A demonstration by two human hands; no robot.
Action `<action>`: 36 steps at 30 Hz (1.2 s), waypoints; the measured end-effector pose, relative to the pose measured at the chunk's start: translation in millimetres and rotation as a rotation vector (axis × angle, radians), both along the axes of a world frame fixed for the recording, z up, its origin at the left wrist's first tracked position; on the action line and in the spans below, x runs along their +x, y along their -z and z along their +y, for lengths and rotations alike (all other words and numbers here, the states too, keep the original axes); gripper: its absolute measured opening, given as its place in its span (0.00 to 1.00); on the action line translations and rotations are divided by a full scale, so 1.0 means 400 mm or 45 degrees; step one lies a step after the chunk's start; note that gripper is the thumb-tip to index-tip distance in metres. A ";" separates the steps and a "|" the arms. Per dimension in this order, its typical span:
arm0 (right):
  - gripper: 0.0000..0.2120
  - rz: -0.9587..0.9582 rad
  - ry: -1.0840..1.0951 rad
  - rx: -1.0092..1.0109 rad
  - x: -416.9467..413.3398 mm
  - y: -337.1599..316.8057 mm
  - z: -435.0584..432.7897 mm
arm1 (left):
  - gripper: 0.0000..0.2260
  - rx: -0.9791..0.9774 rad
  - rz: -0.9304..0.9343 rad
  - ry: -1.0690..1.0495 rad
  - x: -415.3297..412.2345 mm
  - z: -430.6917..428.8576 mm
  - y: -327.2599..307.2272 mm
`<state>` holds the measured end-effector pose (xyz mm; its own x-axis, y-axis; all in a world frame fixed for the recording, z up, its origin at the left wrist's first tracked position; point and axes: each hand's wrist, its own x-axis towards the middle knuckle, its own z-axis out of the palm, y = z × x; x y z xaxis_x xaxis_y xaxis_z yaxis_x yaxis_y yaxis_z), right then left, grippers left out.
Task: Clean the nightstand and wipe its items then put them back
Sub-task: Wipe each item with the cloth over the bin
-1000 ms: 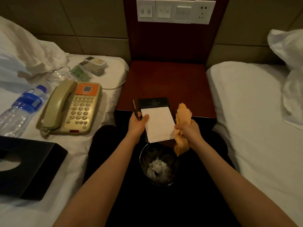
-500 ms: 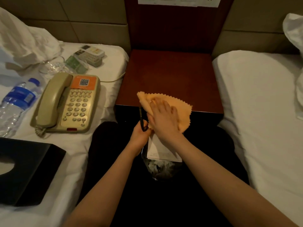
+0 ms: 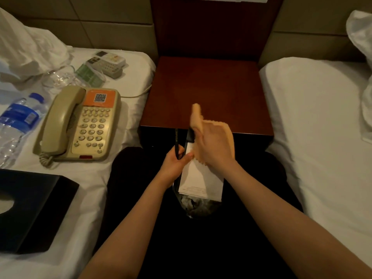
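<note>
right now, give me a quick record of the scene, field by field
left hand: grips notepad and pen
right hand: holds cloth against notepad, blurred
notepad: over bin, in front of nightstand
left bed: phone, bottle, glass, remotes, tissue box
</note>
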<state>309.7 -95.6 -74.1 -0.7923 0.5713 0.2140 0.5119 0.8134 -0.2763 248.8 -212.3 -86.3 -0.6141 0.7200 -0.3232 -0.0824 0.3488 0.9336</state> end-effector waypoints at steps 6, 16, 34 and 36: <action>0.23 -0.177 -0.096 0.055 -0.053 -0.017 -0.024 | 0.10 0.070 -0.086 -0.084 0.015 -0.006 -0.021; 0.21 -0.330 0.143 -1.003 0.027 -0.072 0.150 | 0.18 0.050 -0.072 -0.033 0.000 -0.005 0.004; 0.30 0.639 0.615 -2.207 0.075 0.080 0.005 | 0.17 0.041 -0.308 -0.175 -0.020 -0.006 0.005; 0.35 0.716 0.598 -2.301 0.064 0.070 -0.005 | 0.17 0.029 -0.281 -0.218 -0.027 -0.002 0.005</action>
<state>335.4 -97.5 -101.9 -0.5977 0.4849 -0.6385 0.1383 -0.7221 -0.6778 237.8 -212.9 -88.5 -0.6440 0.6201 -0.4480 -0.3409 0.2916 0.8937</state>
